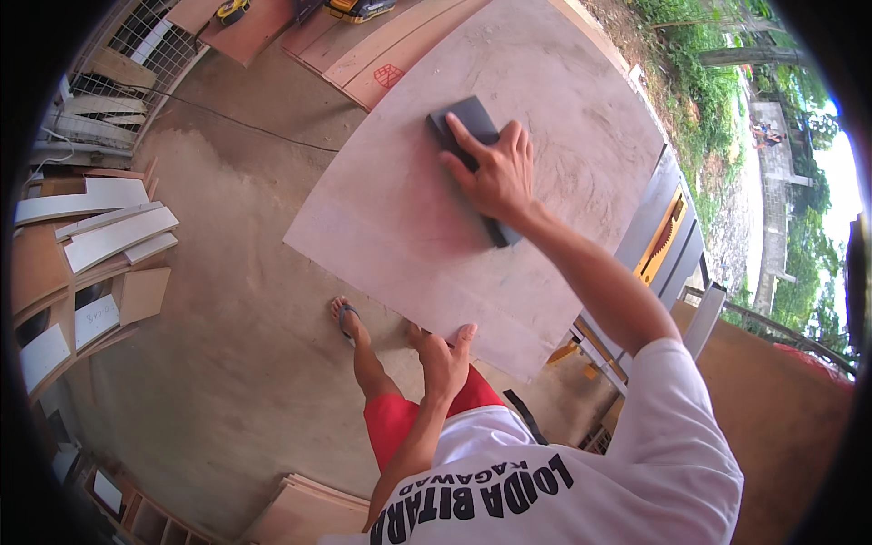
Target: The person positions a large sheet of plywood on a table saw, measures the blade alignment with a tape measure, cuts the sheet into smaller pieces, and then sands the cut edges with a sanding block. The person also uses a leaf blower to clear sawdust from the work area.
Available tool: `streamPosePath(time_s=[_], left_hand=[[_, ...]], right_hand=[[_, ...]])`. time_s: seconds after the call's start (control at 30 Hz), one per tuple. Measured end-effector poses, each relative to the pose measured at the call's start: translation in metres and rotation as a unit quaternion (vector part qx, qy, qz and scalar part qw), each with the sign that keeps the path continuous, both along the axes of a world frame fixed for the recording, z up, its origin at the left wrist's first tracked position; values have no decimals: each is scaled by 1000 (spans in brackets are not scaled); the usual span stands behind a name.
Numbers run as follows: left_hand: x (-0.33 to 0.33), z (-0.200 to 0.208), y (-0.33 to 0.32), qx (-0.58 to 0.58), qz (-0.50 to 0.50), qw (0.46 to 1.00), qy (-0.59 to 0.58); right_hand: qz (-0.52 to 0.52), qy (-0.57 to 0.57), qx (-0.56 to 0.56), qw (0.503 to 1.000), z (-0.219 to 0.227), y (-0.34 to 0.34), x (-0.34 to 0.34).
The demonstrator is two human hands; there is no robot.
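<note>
A large flat board, dusty with pale powder, lies before me with one corner pointing left. My right hand grips a long dark sanding block that rests on the board's surface, its index finger stretched along the top. Around the block, a reddish patch of board shows through the dust. My left hand holds the board's near edge, thumb on top; its other fingers are partly hidden below the edge.
A table saw with a yellow insert stands right of the board. Wood offcuts are stacked at the left. Beyond the board lie reddish panels, a yellow-and-black tool and a tape measure. A thin cable crosses the concrete floor.
</note>
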State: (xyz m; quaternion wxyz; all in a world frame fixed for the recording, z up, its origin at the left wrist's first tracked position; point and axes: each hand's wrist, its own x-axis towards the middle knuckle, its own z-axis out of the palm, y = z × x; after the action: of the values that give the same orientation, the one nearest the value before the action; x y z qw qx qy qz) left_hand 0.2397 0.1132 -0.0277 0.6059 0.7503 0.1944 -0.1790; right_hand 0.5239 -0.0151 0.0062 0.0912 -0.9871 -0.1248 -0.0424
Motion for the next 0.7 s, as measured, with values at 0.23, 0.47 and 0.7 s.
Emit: streamPosePath(time_s=[0.23,0.47,0.7], left_hand=[[-7,-19,-10,113,-37,993,-17],[3,17,-2,37,-7,999,-25],[27,35,22,11,-23,999,-25]], right_hand=[[-81,-27,46,995,-5,38,23],[-131,-101,-20,986,4,11,150],[-94,11,-15,995,2,42,47]])
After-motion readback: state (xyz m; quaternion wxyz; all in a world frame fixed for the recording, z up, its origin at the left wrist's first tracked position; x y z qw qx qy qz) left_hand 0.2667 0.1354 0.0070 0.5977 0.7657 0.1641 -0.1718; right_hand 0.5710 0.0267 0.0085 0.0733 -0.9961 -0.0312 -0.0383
